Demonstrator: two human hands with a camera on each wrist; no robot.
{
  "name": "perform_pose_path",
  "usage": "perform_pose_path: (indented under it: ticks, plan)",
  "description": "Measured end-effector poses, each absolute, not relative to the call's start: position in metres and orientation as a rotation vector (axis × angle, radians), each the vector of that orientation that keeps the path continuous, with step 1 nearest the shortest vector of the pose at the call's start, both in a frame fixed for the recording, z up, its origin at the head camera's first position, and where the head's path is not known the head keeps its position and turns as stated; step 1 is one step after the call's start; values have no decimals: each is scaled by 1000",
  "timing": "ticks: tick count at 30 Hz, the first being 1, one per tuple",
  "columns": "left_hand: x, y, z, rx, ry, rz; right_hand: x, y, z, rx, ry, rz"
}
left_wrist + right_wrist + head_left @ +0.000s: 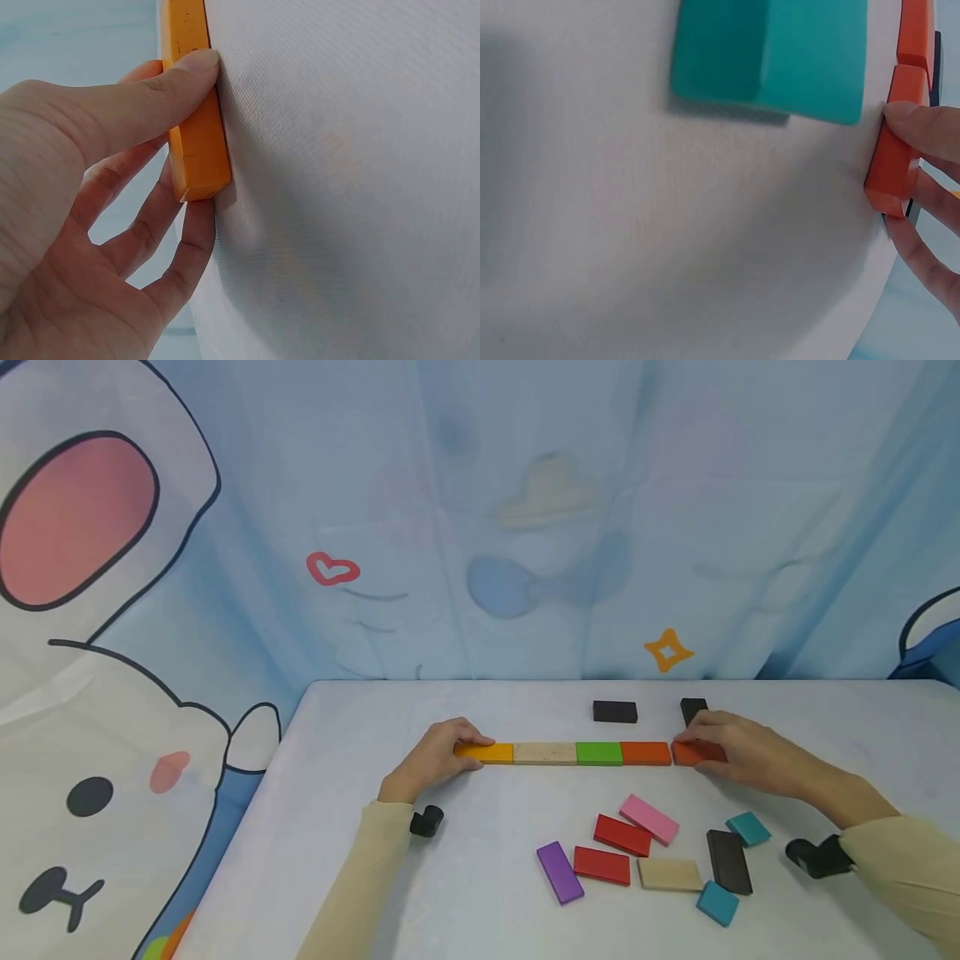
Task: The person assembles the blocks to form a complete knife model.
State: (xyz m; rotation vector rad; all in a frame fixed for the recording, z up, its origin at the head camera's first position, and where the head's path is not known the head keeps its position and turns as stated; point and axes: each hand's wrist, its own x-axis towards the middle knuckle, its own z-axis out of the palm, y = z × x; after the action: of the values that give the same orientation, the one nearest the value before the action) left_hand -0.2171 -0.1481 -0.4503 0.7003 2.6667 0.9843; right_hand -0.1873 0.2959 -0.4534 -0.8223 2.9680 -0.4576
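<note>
A straight row of flat blocks lies across the white table. From the left it runs yellow-orange block (491, 754), beige block (545, 754), green block (599, 754), orange block (646, 754). My left hand (435, 758) pinches the yellow-orange block at the row's left end, thumb on its near side and fingers behind. At the right end my right hand (750, 756) grips another orange block (688, 753) between thumb and fingers. A thin gap shows between this block and the row in the head view; the right wrist view shows the two orange blocks (901, 150) nearly end to end.
Behind the row lie a black block (615, 712) and a second black block (693, 708), partly hidden by my right hand. In front are a pink block (649, 819), purple block (560, 873), two red blocks (602, 866), beige block (670, 875), dark block (729, 862) and two teal blocks (717, 903).
</note>
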Motion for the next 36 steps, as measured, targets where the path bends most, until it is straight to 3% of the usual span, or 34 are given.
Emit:
perform_pose_path:
  ticks: [36]
  plan:
    - [-215, -147, -449, 708, 2679, 988, -185, 292, -453, -932, 2949, -518]
